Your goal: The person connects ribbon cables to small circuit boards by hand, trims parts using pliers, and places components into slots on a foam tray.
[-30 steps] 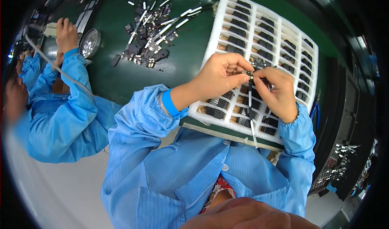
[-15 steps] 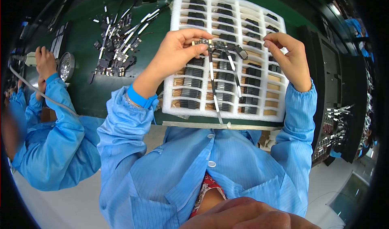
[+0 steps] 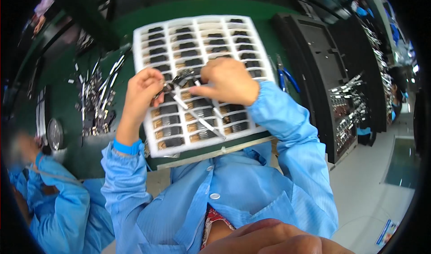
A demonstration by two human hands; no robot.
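Observation:
Over the white foam tray (image 3: pixel 193 144), my left hand (image 3: pixel 142 92) pinches one end of a small black electronic assembly (image 3: pixel 183 77). White-and-black strips (image 3: pixel 200 120) hang from it toward the tray's front edge. My right hand (image 3: pixel 230 81) is closed at the assembly's other end, thumb and fingers against the black part; the exact contact is partly hidden. Beneath both hands, the tray's slots hold rows of small black parts (image 3: pixel 169 120) with thin leads.
Left of the tray lies a tangled pile of similar strip assemblies (image 3: pixel 96 99). Blue-handled pliers (image 3: pixel 283 76) rest to the right, beside black trays (image 3: pixel 314 43). A co-worker's blue sleeve (image 3: pixel 63 200) and a round metal-rimmed object (image 3: pixel 55 135) are at far left.
My right hand has come in from the tray's right side and closed on the assembly. My left hand still holds it. The view has turned, bringing the pliers into sight.

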